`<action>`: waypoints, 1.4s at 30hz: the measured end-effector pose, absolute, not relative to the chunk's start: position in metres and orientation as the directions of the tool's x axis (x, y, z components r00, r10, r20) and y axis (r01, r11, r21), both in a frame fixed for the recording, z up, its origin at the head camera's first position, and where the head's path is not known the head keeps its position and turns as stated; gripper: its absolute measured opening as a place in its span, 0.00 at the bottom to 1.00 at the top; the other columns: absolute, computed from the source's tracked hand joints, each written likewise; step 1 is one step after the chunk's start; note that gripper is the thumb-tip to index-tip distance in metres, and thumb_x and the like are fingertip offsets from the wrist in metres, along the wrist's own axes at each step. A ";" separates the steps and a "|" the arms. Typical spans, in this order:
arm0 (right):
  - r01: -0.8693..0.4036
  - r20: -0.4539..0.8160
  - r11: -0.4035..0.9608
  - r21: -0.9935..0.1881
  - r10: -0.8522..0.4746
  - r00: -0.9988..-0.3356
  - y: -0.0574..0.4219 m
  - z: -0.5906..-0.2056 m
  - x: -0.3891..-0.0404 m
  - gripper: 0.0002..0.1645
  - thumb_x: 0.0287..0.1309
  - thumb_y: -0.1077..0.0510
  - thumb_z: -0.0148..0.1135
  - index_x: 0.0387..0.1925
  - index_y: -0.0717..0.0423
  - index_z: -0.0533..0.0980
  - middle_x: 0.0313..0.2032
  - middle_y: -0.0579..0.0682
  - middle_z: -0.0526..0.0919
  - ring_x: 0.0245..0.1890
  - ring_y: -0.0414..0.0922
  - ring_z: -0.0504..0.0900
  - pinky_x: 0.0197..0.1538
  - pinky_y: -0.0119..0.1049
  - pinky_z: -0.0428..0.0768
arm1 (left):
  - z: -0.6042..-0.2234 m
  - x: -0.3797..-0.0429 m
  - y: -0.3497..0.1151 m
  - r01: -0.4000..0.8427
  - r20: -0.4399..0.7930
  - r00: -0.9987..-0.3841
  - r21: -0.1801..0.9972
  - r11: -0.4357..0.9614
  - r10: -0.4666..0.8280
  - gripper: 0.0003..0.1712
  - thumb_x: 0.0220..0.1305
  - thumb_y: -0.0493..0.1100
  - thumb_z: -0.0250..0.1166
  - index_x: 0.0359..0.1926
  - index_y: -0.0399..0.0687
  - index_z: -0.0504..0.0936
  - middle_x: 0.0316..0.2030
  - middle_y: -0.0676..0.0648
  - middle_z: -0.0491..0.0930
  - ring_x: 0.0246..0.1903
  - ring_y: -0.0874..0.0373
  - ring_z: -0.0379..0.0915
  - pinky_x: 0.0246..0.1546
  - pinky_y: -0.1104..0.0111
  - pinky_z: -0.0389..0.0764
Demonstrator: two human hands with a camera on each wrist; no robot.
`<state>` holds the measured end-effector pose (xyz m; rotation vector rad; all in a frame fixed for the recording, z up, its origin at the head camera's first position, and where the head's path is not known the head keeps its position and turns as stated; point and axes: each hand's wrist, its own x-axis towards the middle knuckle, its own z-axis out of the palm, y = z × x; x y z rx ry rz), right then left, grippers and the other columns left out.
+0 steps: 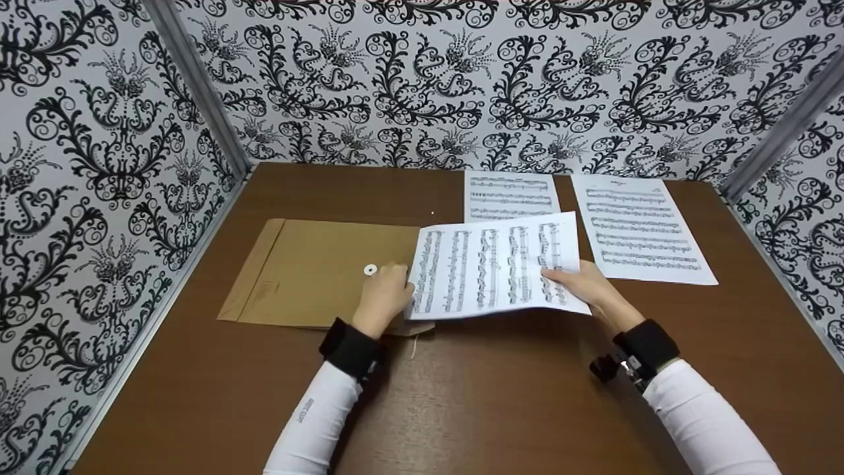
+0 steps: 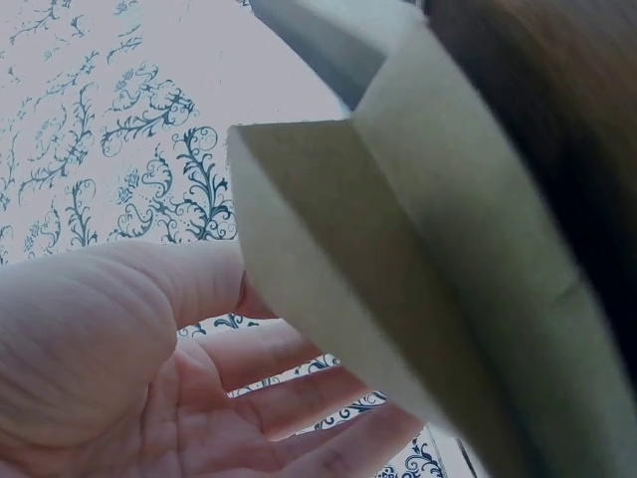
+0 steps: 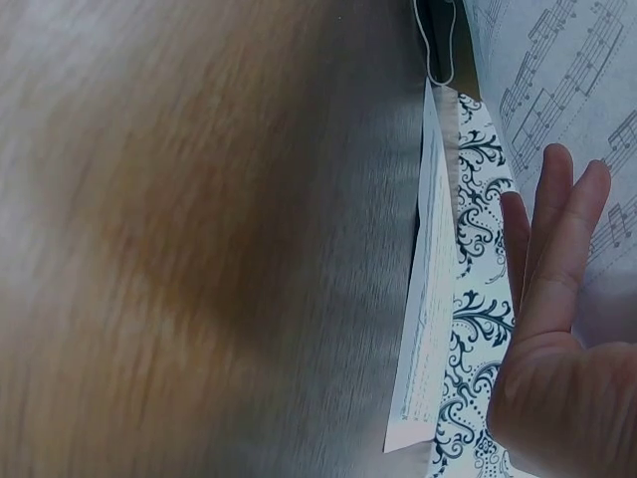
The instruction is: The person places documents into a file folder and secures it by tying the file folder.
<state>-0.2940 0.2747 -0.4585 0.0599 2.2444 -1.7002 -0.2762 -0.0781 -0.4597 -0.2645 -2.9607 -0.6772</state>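
A brown paper envelope (image 1: 316,270) lies on the left of the table, a white round button on its face. My left hand (image 1: 384,297) pinches its right edge between thumb and fingers. In the left wrist view, the envelope's mouth (image 2: 348,229) gapes beside the left hand (image 2: 109,349). My right hand (image 1: 587,284) holds printed sheet music (image 1: 494,270) by its right end, thumb on top. Its fingers (image 3: 557,249) stretch beneath the paper in the right wrist view. The sheet's left edge meets the envelope's mouth, and its near edge bows slightly.
Two more music sheets lie at the back: one (image 1: 511,188) partly covered by the held sheet, the other (image 1: 643,227) farther right. A thin string (image 1: 415,346) hangs from the envelope's near right corner. Patterned walls (image 1: 422,86) border the brown table (image 1: 501,396).
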 end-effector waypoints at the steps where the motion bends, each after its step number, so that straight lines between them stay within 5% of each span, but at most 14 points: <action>1: 0.230 -0.281 0.281 -0.932 -0.156 -0.947 0.275 -0.459 -0.294 0.33 0.72 0.55 0.60 0.69 0.70 0.66 0.32 0.33 0.87 0.31 0.33 0.89 0.36 0.27 0.86 | -0.459 -0.276 -0.078 0.189 0.125 -0.981 0.424 0.886 0.149 0.09 0.65 0.36 0.63 0.39 0.32 0.84 0.40 0.33 0.86 0.39 0.36 0.85 0.39 0.45 0.84; 42: 0.182 -0.217 0.255 -0.950 -0.115 -0.969 0.250 -0.467 -0.295 0.31 0.71 0.59 0.60 0.69 0.71 0.68 0.34 0.41 0.89 0.31 0.38 0.90 0.37 0.32 0.88 | -0.456 -0.276 -0.080 0.218 0.125 -0.975 0.416 0.883 0.181 0.08 0.64 0.35 0.61 0.36 0.32 0.83 0.38 0.32 0.86 0.39 0.35 0.85 0.39 0.45 0.84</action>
